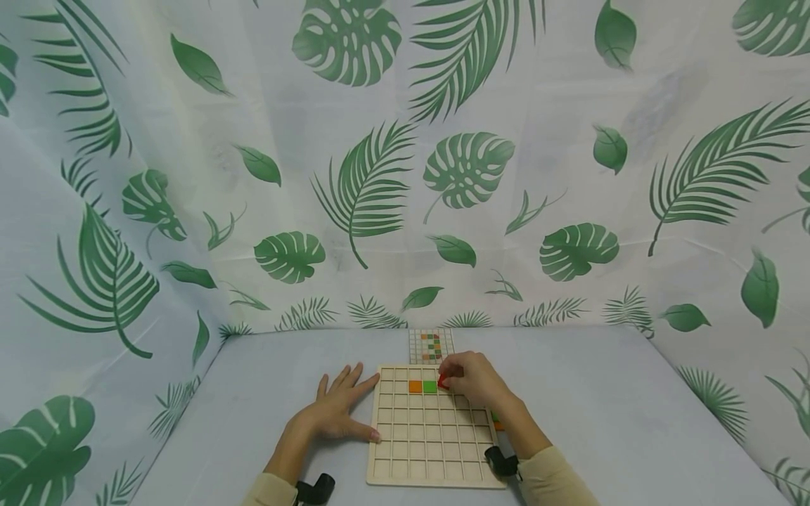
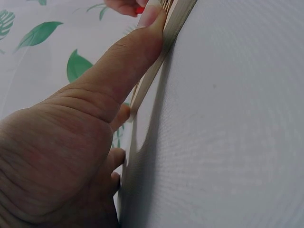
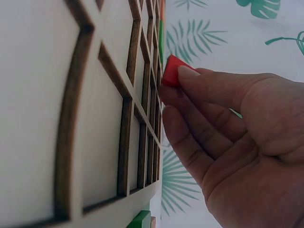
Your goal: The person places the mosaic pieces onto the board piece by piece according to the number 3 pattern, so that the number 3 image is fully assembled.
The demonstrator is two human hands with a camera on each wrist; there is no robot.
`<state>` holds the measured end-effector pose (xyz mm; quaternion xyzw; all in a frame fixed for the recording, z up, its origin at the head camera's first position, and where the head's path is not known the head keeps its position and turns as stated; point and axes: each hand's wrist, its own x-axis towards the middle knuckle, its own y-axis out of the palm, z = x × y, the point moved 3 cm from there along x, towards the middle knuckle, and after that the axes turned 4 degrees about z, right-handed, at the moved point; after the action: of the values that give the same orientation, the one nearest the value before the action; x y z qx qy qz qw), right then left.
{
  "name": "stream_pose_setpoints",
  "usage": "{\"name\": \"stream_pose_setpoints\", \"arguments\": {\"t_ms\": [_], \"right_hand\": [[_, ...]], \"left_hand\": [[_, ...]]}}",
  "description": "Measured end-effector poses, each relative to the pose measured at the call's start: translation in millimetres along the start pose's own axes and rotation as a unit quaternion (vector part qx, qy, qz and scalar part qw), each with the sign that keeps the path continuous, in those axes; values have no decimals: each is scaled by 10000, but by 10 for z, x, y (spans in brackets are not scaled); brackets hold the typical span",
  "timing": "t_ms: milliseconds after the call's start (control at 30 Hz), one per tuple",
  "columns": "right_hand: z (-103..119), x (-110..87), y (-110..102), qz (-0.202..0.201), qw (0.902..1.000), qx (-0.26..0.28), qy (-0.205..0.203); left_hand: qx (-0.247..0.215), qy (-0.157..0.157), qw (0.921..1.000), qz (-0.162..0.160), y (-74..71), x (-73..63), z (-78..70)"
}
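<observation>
A wooden grid board point(image 1: 436, 450) lies on the table, with an orange tile point(image 1: 415, 386) and a green tile point(image 1: 429, 386) side by side in an upper row. My right hand point(image 1: 474, 379) pinches a red tile point(image 3: 172, 71) between thumb and fingers, tilted at the cell just right of the green tile. My left hand point(image 1: 338, 411) is spread at the board's left side. Its thumb point(image 2: 137, 61) rests on the board's edge, and the other fingers reach over the table and up to the frame.
Behind the board lies a small pattern card point(image 1: 414, 346) with coloured squares on a grid. Green and orange pieces point(image 1: 498, 422) sit by the board's right edge, partly hidden by the right forearm. A leaf-printed curtain point(image 1: 392, 211) stands round the grey table point(image 1: 633, 422).
</observation>
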<state>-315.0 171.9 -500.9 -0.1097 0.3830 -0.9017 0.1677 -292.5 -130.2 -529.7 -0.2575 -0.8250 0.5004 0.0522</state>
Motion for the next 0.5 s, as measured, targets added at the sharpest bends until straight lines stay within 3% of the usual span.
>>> {"name": "stream_pose_setpoints", "arguments": {"t_ms": [500], "right_hand": [[7, -4, 6, 154, 9998, -3, -95]], "left_hand": [[5, -19, 10000, -23, 6, 9, -2]]}}
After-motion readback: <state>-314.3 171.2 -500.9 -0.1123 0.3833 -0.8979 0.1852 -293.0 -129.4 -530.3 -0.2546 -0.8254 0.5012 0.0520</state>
